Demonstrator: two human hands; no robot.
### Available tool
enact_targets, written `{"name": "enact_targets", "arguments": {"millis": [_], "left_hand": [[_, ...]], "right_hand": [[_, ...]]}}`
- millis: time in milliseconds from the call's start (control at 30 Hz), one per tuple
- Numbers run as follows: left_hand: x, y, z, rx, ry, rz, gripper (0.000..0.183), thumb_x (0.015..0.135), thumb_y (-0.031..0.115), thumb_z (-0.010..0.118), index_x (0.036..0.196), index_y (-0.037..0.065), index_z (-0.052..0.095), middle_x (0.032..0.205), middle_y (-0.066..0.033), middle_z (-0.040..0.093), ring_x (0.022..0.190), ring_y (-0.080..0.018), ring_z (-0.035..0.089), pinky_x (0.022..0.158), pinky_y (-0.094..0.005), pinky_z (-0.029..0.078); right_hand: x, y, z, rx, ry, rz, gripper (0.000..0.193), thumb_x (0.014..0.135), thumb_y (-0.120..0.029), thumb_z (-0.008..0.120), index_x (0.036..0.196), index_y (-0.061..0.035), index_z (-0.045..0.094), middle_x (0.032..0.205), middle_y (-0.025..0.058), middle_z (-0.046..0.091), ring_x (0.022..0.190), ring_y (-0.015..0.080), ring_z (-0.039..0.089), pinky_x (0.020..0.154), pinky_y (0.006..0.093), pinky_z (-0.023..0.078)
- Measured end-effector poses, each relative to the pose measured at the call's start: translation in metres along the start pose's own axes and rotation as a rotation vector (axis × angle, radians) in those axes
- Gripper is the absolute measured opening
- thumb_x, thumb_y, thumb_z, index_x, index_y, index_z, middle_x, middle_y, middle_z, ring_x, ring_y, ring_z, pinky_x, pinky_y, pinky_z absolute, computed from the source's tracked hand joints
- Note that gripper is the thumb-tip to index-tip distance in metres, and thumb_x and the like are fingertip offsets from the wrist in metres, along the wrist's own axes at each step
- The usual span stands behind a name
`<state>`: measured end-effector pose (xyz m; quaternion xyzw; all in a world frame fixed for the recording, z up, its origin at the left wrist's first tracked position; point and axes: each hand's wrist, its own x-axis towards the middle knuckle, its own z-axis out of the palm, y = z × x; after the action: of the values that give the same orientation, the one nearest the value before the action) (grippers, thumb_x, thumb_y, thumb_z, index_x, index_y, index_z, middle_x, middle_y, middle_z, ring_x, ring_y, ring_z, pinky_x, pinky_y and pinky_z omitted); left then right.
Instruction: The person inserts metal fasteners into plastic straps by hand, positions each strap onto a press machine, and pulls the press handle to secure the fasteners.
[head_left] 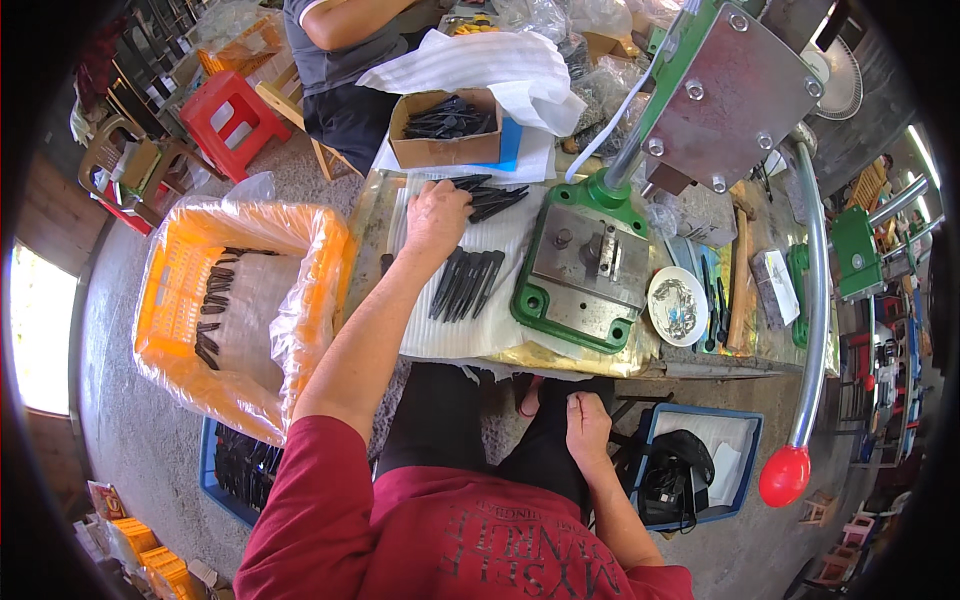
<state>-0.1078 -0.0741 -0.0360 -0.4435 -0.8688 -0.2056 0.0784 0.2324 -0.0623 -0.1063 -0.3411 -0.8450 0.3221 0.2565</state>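
Note:
On the white foam sheet (415, 330) lies a loose pile of slim black pieces (500, 203), elongated like small handles; their exact kind is unclear. My left hand (438, 218) reaches over the pile's left end, its fingers bent down and closed on the black pieces there. Nearer to me, more such pieces form a neat side-by-side row (466, 285). My right hand (588, 425) rests on my thigh with its fingers curled in; whatever it may hold is hidden. Right of the row stands a green hand press (585, 265) with a steel plate and a red-knobbed lever (785, 476).
A plastic-lined orange crate (150, 320) with black pieces stands at left. Behind the pile is a cardboard box (445, 152) of black pieces. A white dish (677, 306) of small metal parts sits right of the press. Another person (350, 80) sits across the table.

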Motion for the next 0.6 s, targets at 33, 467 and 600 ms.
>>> {"name": "enact_targets", "arguments": {"millis": [33, 467, 600], "left_hand": [[0.000, 0.000, 0.000, 0.000, 0.008, 0.000, 0.016, 0.071, 0.019, 0.057, 0.083, 0.009, 0.062, 0.087, -0.0070, 0.054, 0.091, -0.0249, 0.048, 0.075, -0.0372, 0.040], [-0.008, 0.010, -0.014, -0.247, 0.142, -0.040, 0.017, 0.076, 0.016, 0.052, 0.087, 0.005, 0.056, 0.088, -0.0129, 0.055, 0.083, -0.0309, 0.052, 0.072, -0.0380, 0.042], [-0.022, 0.022, -0.028, -0.430, 0.145, -0.014, 0.017, 0.075, 0.013, 0.052, 0.087, 0.002, 0.055, 0.084, -0.0152, 0.057, 0.080, -0.0324, 0.054, 0.069, -0.0360, 0.042]], "right_hand": [[0.000, 0.000, 0.000, 0.000, 0.002, -0.005, 0.013, 0.080, -0.013, 0.048, 0.077, -0.0020, 0.052, 0.071, 0.0152, 0.053, 0.065, 0.0320, 0.053, 0.058, 0.0360, 0.043], [-0.002, -0.001, -0.001, -0.012, 0.021, -0.016, 0.013, 0.080, -0.014, 0.047, 0.078, -0.0021, 0.053, 0.072, 0.0153, 0.053, 0.066, 0.0321, 0.053, 0.058, 0.0358, 0.043], [-0.002, -0.002, -0.003, 0.030, 0.006, 0.016, 0.014, 0.080, -0.013, 0.047, 0.077, -0.0011, 0.053, 0.073, 0.0161, 0.053, 0.067, 0.0324, 0.053, 0.059, 0.0364, 0.043]]}}
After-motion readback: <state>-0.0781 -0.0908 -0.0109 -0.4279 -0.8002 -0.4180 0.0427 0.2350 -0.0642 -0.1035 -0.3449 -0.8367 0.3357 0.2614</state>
